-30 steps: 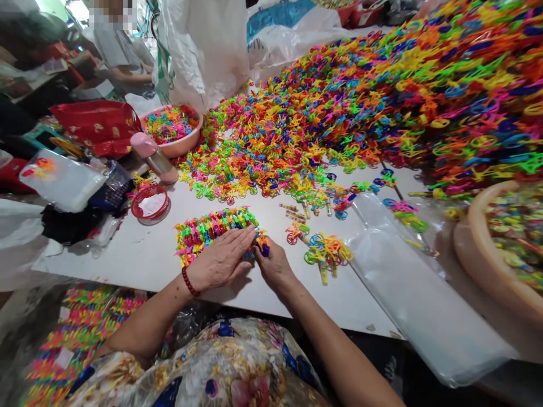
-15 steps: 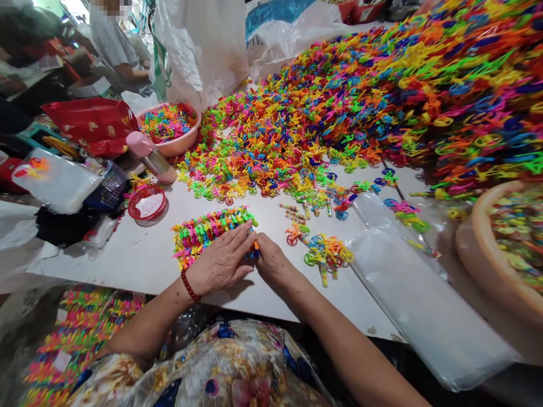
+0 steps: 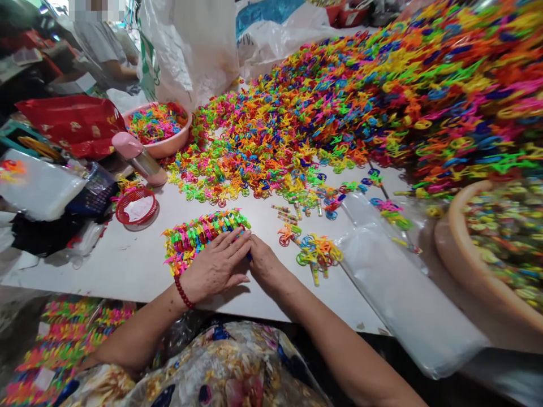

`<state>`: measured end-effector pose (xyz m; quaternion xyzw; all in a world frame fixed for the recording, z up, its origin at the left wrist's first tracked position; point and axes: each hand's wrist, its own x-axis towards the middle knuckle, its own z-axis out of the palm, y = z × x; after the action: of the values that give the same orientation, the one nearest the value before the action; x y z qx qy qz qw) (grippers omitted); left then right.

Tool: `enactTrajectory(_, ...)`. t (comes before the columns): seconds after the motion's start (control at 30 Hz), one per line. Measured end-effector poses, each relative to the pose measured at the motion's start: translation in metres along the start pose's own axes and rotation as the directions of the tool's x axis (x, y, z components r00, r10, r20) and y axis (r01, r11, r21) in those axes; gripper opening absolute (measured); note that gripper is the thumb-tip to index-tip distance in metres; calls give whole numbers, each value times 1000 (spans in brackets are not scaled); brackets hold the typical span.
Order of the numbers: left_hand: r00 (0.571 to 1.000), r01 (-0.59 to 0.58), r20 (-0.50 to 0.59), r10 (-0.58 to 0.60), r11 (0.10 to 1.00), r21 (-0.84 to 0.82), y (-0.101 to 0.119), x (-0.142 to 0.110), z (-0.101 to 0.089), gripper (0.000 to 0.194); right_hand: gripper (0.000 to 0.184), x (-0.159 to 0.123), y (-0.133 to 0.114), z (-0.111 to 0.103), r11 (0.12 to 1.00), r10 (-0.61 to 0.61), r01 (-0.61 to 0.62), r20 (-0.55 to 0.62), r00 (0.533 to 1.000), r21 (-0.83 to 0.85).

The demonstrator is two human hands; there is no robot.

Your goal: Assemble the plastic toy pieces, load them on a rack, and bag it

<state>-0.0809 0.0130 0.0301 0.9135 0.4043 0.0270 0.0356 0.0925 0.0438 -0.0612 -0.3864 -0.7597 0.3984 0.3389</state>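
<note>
"Both hands are down at the work. How do they stand?"

"Left hand (image 3: 212, 267) flat, palm down, fingers stretched and nearly together, thumb apart. It seems to cover rather than grip. Right hand (image 3: 266, 261) is curled against the left's fingertips; its own tips are hidden, so I can't tell whether it holds a piece."

"What would make this step go well?"

"As I judge it, they're squaring up the rows of plastic pieces (image 3: 203, 230). Light, even weight from the left palm should stop anything springing up, and the right fingers can nudge the end inward until it sits level with its neighbours. Too much force might make those thin parts ride over one another."

"Where do the rows lie, exactly?"

"On the white table (image 3: 123, 274), partly beneath the left hand, showing past it to the left and away from the body. Their right end runs in under the left fingers, close by the right hand; whether the right touches it is hidden."

"And farther out?"

"Right of the right hand, well apart from it, there's a loose cluster of pieces (image 3: 320, 251), then a stack of clear bags (image 3: 403, 288). Beyond the rows to the left stands a red basket (image 3: 148, 213). Behind everything spreads the big heap of pieces (image 3: 314, 107), with a pink basin (image 3: 169, 148) at its left edge."
</note>
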Motion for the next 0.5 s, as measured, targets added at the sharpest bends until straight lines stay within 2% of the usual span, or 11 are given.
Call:
enactTrajectory(0.1,1000,-9,-9,9,1000,24,0,-2,0,75,30,-7,-4,-12,994,5,-6,-12,1000,-112)
enactTrajectory(0.17,1000,-25,-14,26,999,34,-1,-3,0,76,26,-16,-6,-33,957,5,-34,-100,995,-288)
enactTrajectory(0.2,999,-35,-16,35,999,37,-1,-3,0,76,23,-21,-6,-45,913,5,-70,-160,987,-401)
enactTrajectory(0.27,999,-49,-23,50,998,42,-2,-3,-1,74,16,-31,-5,-71,756,24,-188,-260,965,-627)
enactTrajectory(0.37,998,-37,-54,40,998,52,-2,1,-1,67,13,-37,-1,-97,505,87,-283,-279,956,-815)
enactTrajectory(0.43,996,-32,-78,35,998,48,-1,6,-1,61,15,-37,2,-102,435,110,-258,-234,966,-863)
enactTrajectory(0.5,996,-35,-86,39,999,38,0,10,0,53,17,-35,5,-100,417,106,-245,-221,970,-875)
